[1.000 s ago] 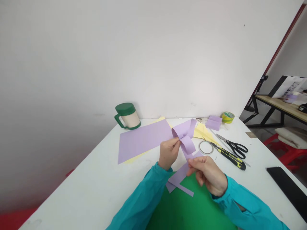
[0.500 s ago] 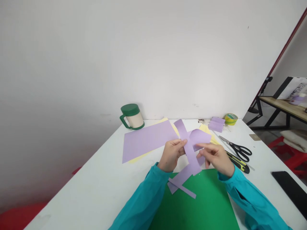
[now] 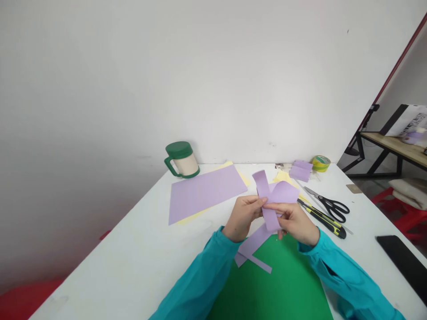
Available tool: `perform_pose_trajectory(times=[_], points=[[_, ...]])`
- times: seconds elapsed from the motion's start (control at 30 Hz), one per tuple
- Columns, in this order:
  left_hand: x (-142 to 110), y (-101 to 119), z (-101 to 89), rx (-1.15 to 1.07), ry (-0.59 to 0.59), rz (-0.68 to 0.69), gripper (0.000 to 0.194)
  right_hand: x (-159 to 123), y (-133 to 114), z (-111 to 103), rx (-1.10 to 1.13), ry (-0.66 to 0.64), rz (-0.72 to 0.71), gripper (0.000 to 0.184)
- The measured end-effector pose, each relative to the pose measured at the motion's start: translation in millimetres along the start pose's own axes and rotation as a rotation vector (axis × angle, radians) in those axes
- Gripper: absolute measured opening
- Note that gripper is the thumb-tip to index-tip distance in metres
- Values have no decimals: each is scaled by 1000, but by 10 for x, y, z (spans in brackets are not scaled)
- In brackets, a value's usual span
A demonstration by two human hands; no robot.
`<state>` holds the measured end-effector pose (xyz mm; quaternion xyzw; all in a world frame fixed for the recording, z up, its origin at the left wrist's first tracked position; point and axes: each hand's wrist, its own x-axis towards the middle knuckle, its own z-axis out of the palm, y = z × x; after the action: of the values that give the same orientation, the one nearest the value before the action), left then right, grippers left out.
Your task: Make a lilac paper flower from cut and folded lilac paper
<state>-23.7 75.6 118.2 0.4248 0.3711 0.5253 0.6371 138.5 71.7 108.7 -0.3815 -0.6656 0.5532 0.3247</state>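
Observation:
My left hand [image 3: 242,216] and my right hand [image 3: 293,221] meet above the white table [image 3: 133,249], both pinching the middle of a looped purple paper strip [image 3: 271,195]. One end of the strip sticks up and a loop bulges to the right. Just below my hands, loose purple paper strips [image 3: 253,249] lie across the edge of a green sheet [image 3: 276,289]. Both of my sleeves are teal.
A large purple sheet [image 3: 203,192] lies over yellow paper beyond my left hand. A green-lidded mug [image 3: 182,160] stands by the wall. Scissors [image 3: 328,205], a yellow-black utility knife [image 3: 320,218], a folded purple piece [image 3: 300,170] and a tape roll [image 3: 320,163] lie at right. A black phone [image 3: 402,263] rests near the right edge.
My right hand has come up from the lower strip end to the middle of the strip, beside my left hand. The strip has been bent into a loop at the right.

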Motion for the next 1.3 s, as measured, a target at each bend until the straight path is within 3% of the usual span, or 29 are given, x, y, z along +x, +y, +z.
perform_pose_trajectory(times=[0.13,0.3,0.53,0.73,0.97,1.17,1.23,1.3], points=[[-20,-79,45,79,5,59,32,31,46,77,15,54,-6,32],[-21,-172,57,183,70,177,17,27,38,206,130,192,53,42],[14,-136,-5,252,182,280,29,-29,15,415,254,267,110,47],[63,-153,-73,248,238,295,25,-75,-78,473,316,317,138,46],[103,-178,-183,143,280,249,25,-79,-63,478,320,326,157,43],[151,-212,-139,-70,243,102,18,-77,-92,352,190,271,100,45],[176,-207,-125,-160,216,36,13,-113,-142,253,157,368,3,51],[198,-195,-118,-249,197,-18,11,-152,-197,142,170,551,-120,54]])
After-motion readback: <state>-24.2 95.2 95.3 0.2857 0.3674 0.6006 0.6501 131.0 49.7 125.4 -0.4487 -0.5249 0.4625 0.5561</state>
